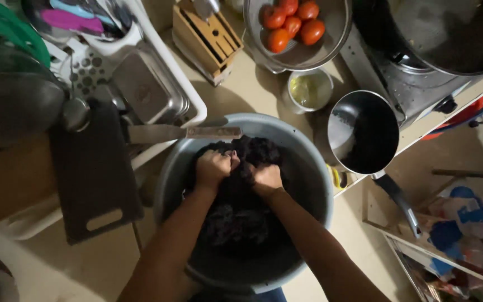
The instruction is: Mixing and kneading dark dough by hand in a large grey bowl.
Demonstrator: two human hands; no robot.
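A large grey basin [308, 162] sits in front of me with a dark, wet-looking mass [241, 218] filling its middle. My left hand [214, 168] is clenched on a clump of that dark mass near the basin's far side. My right hand [265, 177] grips the same clump right beside it, the two fists almost touching. Both forearms reach down into the basin from the bottom of the view.
A knife [183, 133] lies across a dark cutting board [93, 179] at left, next to a dish rack [141, 84]. A metal colander of tomatoes [292, 25], a wooden knife block [208, 36], a small cup [309, 89], a dark pan [364, 131] and a stove pot [443, 33] stand behind.
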